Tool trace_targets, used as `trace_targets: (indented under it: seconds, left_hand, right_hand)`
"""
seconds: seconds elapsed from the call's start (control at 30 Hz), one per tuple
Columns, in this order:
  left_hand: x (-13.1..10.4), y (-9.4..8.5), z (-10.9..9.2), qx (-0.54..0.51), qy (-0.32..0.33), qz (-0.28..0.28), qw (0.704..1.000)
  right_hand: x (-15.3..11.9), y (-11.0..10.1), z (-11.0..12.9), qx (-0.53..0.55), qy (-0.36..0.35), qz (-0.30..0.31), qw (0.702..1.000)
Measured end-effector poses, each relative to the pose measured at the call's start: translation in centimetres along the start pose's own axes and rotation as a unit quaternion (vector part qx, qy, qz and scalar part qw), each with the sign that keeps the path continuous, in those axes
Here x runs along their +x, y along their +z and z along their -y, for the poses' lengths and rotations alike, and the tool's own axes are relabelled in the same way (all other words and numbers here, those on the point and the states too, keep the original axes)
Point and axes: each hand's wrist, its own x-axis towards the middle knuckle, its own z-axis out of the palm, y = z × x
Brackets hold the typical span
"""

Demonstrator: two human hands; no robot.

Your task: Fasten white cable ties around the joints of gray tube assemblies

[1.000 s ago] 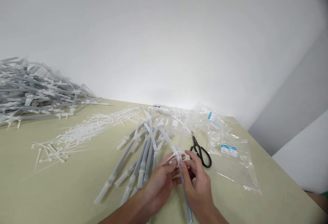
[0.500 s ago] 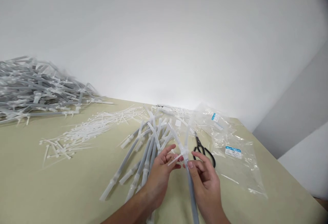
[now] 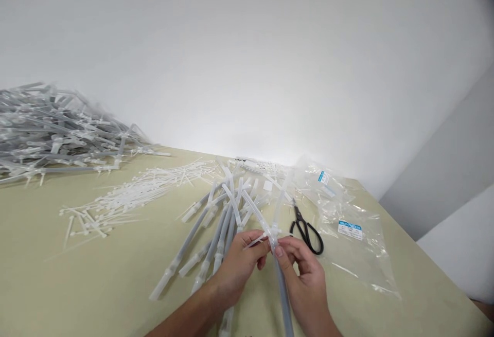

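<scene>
One forked tube (image 3: 274, 233), held over one table (image 3: 116, 285). My right hand (image 3: 304, 275) grips stem just below fork; my left hand (image 3: 243, 260) pinches one white cable tie (image 3: 253, 242) at fork. Leftward, each too jumbled to count: nearby tubes (image 3: 191, 239), loose ties (image 3: 131, 195), large tube pile (image 3: 62, 131). Rightward: one pair of scissors (image 3: 298, 217), two labelled clear bags (image 3: 363, 257).

Cable ties (image 3: 142, 190); scissors (image 3: 299, 217) on table (image 3: 108, 280)
</scene>
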Motion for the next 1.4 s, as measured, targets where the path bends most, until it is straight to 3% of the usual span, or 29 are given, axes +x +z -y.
trace_targets:
  seconds: [0.23,0.57,0.73,0.93,1.03,1.23,1.4]
  left_hand:
    - [-0.1,0.0,-0.3,-0.08,-0.026,0.04,0.996]
    - [0.0,-0.6,-1.1,-0.082,-0.037,0.068,0.994]
    - [0.0,-0.7,-0.7,-0.091,-0.063,0.073,0.991]
    - [0.0,-0.7,-0.4,-0.067,-0.032,0.057,0.996]
    - [0.0,-0.6,-0.3,-0.071,-0.032,0.042,0.996]
    - [0.4,-0.8,0.2,-0.128,-0.052,0.003,0.99]
    - [0.9,-0.7,0.7,-0.253,-0.101,0.009,0.962]
  right_hand:
    - [-0.3,0.4,0.2,0.048,-0.004,0.007,0.999]
    - [0.3,0.4,-0.1,0.117,0.085,-0.007,0.989]
    - [-0.1,0.5,0.2,0.1,0.066,0.016,0.993]
    - [-0.2,0.4,0.3,0.077,0.041,0.009,0.996]
    - [0.0,0.1,0.3,0.076,0.036,-0.027,0.996]
    - [0.9,-1.0,0.6,0.126,0.033,-0.171,0.977]
    - [1.7,-1.3,0.3,0.189,0.111,-0.176,0.96]
